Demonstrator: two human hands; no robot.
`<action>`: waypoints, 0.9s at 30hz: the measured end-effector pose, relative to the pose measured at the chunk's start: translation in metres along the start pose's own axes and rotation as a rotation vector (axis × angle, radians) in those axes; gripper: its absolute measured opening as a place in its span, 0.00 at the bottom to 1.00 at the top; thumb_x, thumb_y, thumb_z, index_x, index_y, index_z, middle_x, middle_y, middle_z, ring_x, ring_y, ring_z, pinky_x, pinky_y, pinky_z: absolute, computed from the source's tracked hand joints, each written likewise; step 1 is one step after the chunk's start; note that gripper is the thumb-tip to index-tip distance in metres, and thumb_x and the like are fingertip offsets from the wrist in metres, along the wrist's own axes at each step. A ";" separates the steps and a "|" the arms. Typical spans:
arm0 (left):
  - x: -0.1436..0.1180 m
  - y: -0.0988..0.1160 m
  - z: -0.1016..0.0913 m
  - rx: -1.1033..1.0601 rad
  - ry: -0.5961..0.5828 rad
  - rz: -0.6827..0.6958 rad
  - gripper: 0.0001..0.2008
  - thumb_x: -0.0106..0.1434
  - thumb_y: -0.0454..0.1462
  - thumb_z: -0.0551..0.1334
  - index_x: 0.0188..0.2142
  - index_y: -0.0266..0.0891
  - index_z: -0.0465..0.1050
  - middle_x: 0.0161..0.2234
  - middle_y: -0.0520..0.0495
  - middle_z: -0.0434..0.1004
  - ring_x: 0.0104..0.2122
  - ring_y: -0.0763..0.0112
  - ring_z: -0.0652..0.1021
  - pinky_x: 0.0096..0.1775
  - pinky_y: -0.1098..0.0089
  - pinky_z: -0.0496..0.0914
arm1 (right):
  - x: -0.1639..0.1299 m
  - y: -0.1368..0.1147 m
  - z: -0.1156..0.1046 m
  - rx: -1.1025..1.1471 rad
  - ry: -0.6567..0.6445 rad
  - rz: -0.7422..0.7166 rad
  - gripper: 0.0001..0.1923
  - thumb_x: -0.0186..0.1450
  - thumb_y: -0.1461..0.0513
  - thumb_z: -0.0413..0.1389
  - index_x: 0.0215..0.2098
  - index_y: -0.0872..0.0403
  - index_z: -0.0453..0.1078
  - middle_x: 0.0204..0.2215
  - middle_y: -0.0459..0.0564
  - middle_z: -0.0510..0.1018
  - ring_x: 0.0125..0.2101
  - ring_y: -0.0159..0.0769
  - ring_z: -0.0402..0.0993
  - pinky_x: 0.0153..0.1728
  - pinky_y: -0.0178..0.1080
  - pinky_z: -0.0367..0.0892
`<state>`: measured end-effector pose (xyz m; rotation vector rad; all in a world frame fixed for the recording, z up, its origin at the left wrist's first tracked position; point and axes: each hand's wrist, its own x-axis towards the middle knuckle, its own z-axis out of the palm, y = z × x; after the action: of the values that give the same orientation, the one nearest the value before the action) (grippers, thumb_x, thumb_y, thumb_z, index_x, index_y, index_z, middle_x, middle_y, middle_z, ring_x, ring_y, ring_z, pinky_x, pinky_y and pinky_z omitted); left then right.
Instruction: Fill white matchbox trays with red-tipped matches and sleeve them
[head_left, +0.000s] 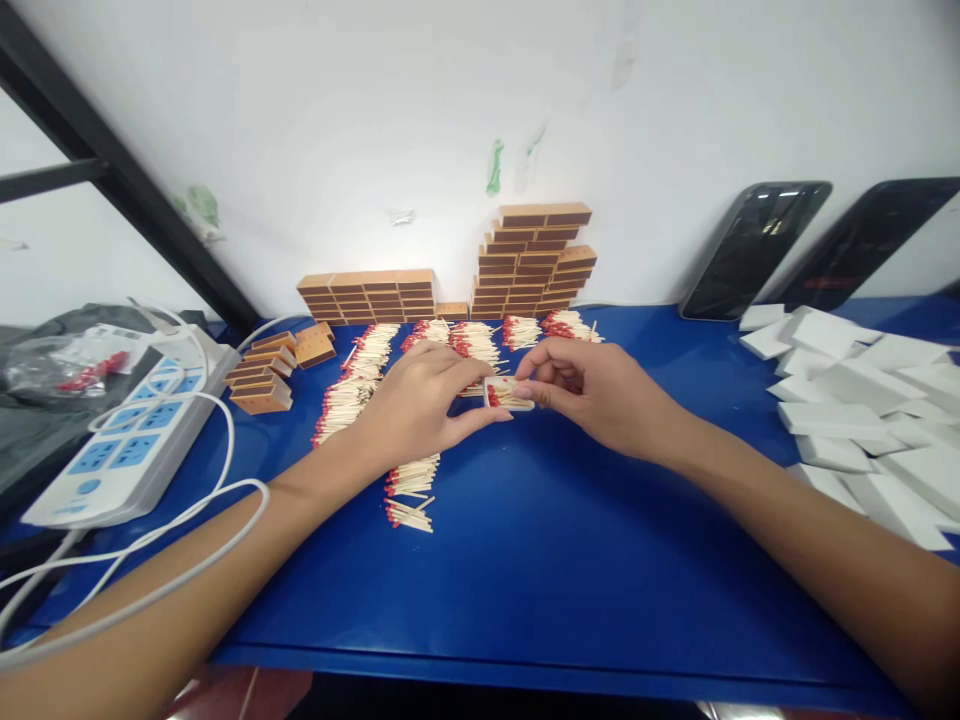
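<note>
Above the middle of the blue table [540,560], both hands meet around one small white matchbox tray [508,394] filled with red-tipped matches. Left hand [420,405]: fingers curled, thumb stretched along the near edge of the tray and fingertips over its left end, gripping it. Right hand [600,395]: fingers bent, thumb and forefinger pinching the tray's right end. The tray sits between the two sets of fingertips, held just off the table surface.

Loose matches [360,375] lie in rows from the far side toward the near side, left of and beneath the hands; two small bundles [411,495] lie nearest, below the left wrist. They are too many to count.

Against the far wall stand two stacks of brown matchboxes: a low stack [367,297] on the left and a taller stepped stack [536,262] on the right. A smaller cluster of brown boxes [274,372] lies to the far left.

At the right edge is a heap of white box sleeves [855,410], more than ten. Two dark phones [757,248] lean on the wall far right. One white power strip [131,430] with cables lies at the left.
</note>
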<state>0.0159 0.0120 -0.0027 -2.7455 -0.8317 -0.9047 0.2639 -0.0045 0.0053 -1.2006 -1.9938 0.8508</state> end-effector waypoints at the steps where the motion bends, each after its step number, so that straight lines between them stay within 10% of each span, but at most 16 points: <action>1: 0.000 0.000 0.000 -0.003 0.006 0.006 0.21 0.70 0.54 0.67 0.45 0.38 0.78 0.36 0.45 0.83 0.35 0.63 0.80 0.43 0.63 0.71 | 0.000 -0.001 0.000 -0.005 0.002 -0.008 0.14 0.68 0.49 0.63 0.36 0.50 0.75 0.24 0.43 0.73 0.24 0.32 0.64 0.26 0.37 0.60; 27: 0.000 -0.004 0.003 0.116 0.078 -0.084 0.22 0.71 0.54 0.66 0.45 0.37 0.80 0.35 0.45 0.84 0.36 0.60 0.81 0.43 0.61 0.70 | -0.004 0.001 0.006 -0.239 0.140 -0.352 0.11 0.76 0.56 0.56 0.38 0.51 0.77 0.34 0.49 0.76 0.30 0.36 0.69 0.33 0.41 0.65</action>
<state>0.0153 0.0161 -0.0050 -2.5771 -0.9604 -0.9406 0.2608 -0.0093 0.0002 -0.9612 -2.1462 0.3534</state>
